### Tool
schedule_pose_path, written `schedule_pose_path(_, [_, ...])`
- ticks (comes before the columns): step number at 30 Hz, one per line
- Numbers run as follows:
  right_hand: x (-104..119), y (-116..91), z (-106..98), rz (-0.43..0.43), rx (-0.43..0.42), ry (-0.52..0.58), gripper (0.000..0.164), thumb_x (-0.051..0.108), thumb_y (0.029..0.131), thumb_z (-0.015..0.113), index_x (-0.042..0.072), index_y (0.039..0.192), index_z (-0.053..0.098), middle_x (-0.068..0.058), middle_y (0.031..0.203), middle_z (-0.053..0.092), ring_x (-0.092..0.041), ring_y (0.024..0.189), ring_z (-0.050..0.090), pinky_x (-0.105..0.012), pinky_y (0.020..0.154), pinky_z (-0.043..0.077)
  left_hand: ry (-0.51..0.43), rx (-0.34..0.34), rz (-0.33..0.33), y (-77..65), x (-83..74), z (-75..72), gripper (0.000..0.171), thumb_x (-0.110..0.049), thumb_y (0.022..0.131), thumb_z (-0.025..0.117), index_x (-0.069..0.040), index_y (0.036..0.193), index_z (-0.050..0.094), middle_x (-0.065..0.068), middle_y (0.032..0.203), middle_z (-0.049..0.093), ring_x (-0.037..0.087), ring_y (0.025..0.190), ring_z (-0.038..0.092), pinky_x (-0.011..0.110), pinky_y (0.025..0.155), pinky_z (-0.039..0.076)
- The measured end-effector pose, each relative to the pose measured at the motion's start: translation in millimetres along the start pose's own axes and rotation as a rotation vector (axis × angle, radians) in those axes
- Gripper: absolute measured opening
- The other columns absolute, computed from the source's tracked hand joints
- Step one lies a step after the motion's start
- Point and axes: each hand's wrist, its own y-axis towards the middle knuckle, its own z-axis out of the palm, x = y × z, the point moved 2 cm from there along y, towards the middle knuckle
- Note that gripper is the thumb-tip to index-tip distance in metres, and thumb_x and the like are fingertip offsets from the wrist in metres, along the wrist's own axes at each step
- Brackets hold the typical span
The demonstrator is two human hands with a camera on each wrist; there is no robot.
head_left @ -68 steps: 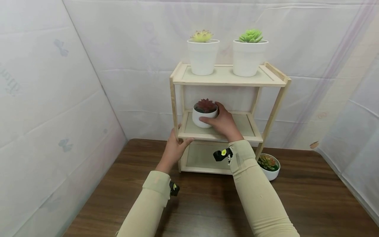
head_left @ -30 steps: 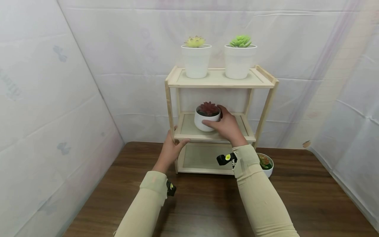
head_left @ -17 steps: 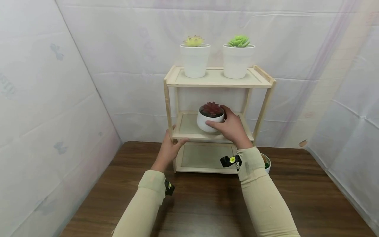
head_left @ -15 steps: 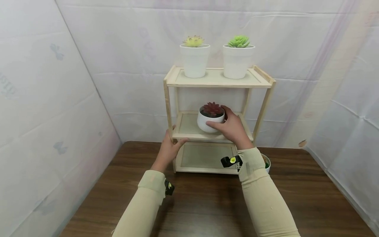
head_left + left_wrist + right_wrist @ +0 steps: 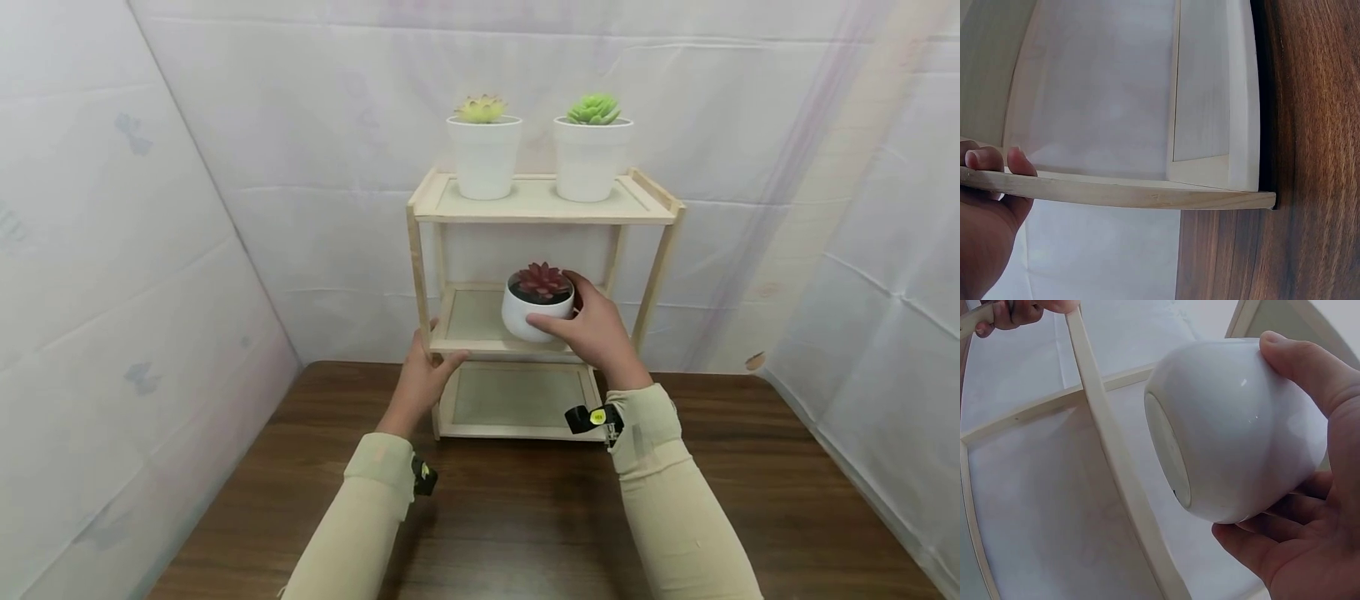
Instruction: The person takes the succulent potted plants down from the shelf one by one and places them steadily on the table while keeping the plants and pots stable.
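Observation:
My right hand (image 5: 603, 329) grips a round white pot (image 5: 532, 323) holding a dark red succulent (image 5: 543, 282). Thumb and fingers lie on opposite sides of it. The pot hangs over the front of the middle tier of a pale wooden shelf rack (image 5: 543, 220); its underside shows in the right wrist view, where the pot (image 5: 1229, 425) is tilted and apart from the wood. My left hand (image 5: 420, 379) holds the rack's left front post at middle-tier height. In the left wrist view, fingers and thumb curl round that post (image 5: 1147, 195).
On the top tier stand two tall white pots, one with a yellow succulent (image 5: 482, 109), one with a green succulent (image 5: 594, 109). The bottom tier (image 5: 517, 396) lies below the held pot. The rack stands on a dark wooden table (image 5: 495, 517) before a white cloth wall (image 5: 337, 242).
My right hand has brought the red succulent's pot rightward and forward toward the middle tier's front edge. The left hand keeps its grip. A low pot right of the rack has gone from sight.

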Motion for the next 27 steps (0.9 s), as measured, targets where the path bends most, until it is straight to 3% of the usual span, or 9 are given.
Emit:
schedule_pose_path(10, [1.6,-10.4,-4.8,-0.022,0.0,0.026,0.094,0.057,0.071,0.08,0.02,0.147,0.039,-0.007,0.137,0.055,-0.024,0.116,0.057,-0.044,0.094,0.051,-0.035,0.022,-0.024,-0.3,-0.3,-0.9,0.092,-0.045,0.088,0.067,-0.019,0.155,0.011,0.015,0.154,0.034,0.03,0.137,0.042,0.048,0.106,0.044])
schedule_pose_path(19, [-0.3,-19.8,-9.3,-0.017,0.013,0.039,0.094,0.054,0.071,0.081,0.02,0.147,0.039,-0.008,0.137,0.055,-0.025,0.117,0.058,-0.044,0.094,0.052,-0.009,-0.003,-0.005,0.8,0.5,-0.5,0.096,-0.054,0.083,0.067,-0.015,0.154,0.015,0.014,0.152,0.037,0.028,0.136,0.044,0.044,0.107,0.044])
schedule_pose_path(27, [-3.0,-27.7,-14.4,-0.041,0.011,0.035,0.089,0.052,0.071,0.082,0.023,0.145,0.041,-0.007,0.135,0.056,-0.024,0.116,0.059,-0.043,0.093,0.053,-0.031,0.006,0.01,0.5,1.5,0.9,0.097,-0.053,0.084,0.067,-0.014,0.155,0.014,0.015,0.152,0.036,0.029,0.137,0.044,0.045,0.107,0.044])
